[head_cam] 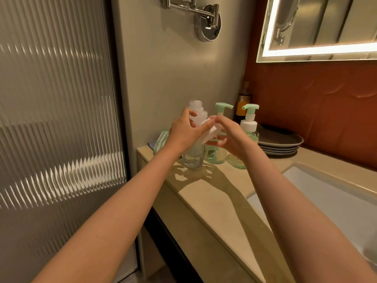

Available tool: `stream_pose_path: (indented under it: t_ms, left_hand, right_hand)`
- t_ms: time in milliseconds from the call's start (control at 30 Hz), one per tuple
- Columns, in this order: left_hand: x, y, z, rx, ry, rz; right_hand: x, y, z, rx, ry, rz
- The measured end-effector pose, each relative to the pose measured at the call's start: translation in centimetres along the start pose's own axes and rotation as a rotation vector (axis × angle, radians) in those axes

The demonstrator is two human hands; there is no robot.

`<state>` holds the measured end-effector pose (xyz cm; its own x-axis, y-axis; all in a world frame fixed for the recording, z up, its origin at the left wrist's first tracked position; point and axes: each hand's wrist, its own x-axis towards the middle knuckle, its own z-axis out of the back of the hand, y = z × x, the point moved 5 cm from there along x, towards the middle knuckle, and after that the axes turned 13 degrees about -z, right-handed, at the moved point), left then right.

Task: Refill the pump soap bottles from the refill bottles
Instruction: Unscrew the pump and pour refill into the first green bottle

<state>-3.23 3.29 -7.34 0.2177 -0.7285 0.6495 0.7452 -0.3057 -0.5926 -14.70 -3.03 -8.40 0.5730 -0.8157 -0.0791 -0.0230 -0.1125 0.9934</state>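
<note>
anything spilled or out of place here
No spill shows on the counter. The odd thing is a stack of dark plates beside a green pump bottle, unusual at a washbasin.

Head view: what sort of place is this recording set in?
Most likely a bathroom vanity, perhaps in a hotel: a sink set into the stone counter, a backlit mirror on the wall, and pump soap bottles by the corner. The stack of plates is unusual there.
</note>
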Motion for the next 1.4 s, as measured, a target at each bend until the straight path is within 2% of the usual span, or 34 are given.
stream_pose_path:
  t_ms: [133,200,267,333,400,467,667,767,833,933,1000,1200,1300,1400]
  left_hand:
    - [-2.8,2.9,-1.8,-0.289,0.277,0.309]
    - [-4.0,4.0,-2.3,-0.371,0.356,0.357]
    - [-4.6,4.7,-2.3,-0.247,0.413,0.316]
    - [-4.8,4.8,-2.4,-0.01,0.522,0.225]
    - [-5.2,4.7,-2.9,0.132,0.612,0.161]
    - [-5.4,4.7,-3.3,0.185,0.654,0.131]
    - [-5.4,3.7,-3.7,0.273,0.754,0.025]
    - [-4.4,2.0,-3.6,0.188,0.677,-0.057]
    - [-3.1,0.7,-3.8,0.118,0.589,-0.096]
    - [-1.4,-0.7,-4.7,0.059,0.51,-0.097]
    - [-0.6,-1.4,-5.5,0.012,0.473,-0.063]
    - [-0.3,-1.2,-7.4,-0.114,0.456,0.054]
    - [-0.5,-0.4,-7.7,-0.175,0.476,0.105]
    - [-0.6,-0.2,-7.4,-0.201,0.449,0.11]
  right_hand:
    - [-0.4,-2.1,0.0,-0.132,0.1,-0.007]
    - [-0.5,-3.2,0.0,-0.225,0.17,-0.066]
    - [-0.5,-4.3,0.1,-0.325,0.228,-0.139]
    - [-0.5,-5.3,0.3,-0.511,0.246,-0.188]
    - [-0.2,-6.1,0.2,-0.72,0.216,-0.202]
    - [0.2,-6.5,0.1,-0.833,0.171,-0.192]
    - [0.6,-6.4,1.1,-0.76,0.184,-0.236]
    - [1.0,-4.6,2.8,-0.557,0.085,-0.187]
    - [1.3,-3.0,4.2,-0.497,-0.112,-0.076]
    - [1.7,-1.0,5.7,-0.523,-0.448,0.089]
    - [2.3,0.1,6.1,-0.618,-0.585,0.165]
    - [4.7,1.8,4.6,-0.83,-0.64,0.091]
    - [5.7,1.7,4.0,-0.865,-0.599,0.035]
    - [6.2,1.8,3.8,-0.908,-0.633,0.041]
